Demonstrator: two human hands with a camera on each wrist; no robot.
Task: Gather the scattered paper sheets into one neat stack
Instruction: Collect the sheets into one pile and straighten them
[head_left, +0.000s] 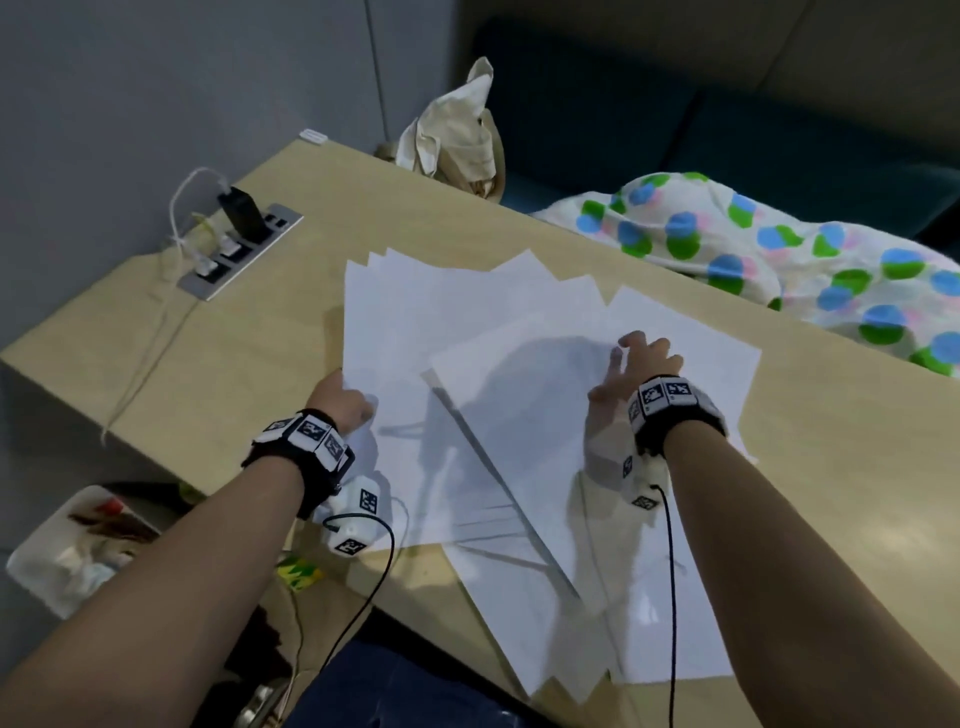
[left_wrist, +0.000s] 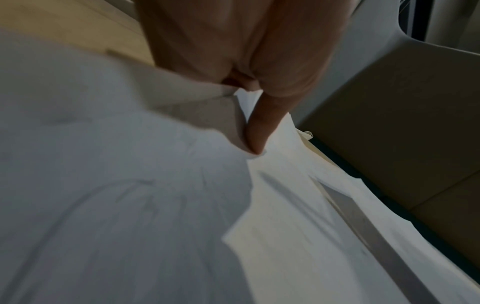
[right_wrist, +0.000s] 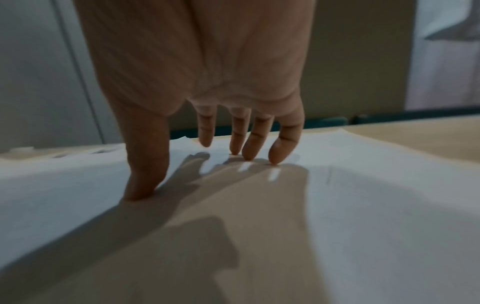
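White paper sheets (head_left: 493, 332) lie fanned, unsquared, over the tan wooden table's (head_left: 249, 332) near edge; left hand (head_left: 340, 397) pinches one sheet's edge, right hand (head_left: 631, 371) presses flat, fingers spread; stacking barely begun.

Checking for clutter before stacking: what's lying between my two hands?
Only overlapping paper sheets lie between the left hand and the right hand, as the head view shows.

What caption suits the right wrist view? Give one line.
Right hand presses spread fingertips onto loose white paper sheets.
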